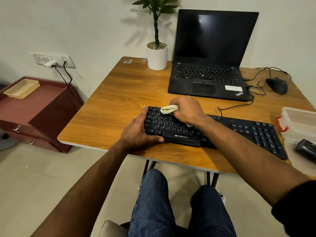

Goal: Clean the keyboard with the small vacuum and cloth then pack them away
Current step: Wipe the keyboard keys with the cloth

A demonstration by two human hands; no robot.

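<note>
Head view: right hand (185,109) clamps the cloth (168,109) on the keyboard (239,132); left hand (137,132), fingers straight, braces its left end near the counter's (106,117) front edge.

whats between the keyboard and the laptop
Mostly bare wooden table in the head view, between keyboard and laptop; only a thin black cable crosses it.

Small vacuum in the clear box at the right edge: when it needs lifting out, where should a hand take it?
Probably round the dark body of the small vacuum, reaching down from above: it lies on its side in the open-topped clear box, whose walls block a sideways approach. Its far end is cut off.
</note>
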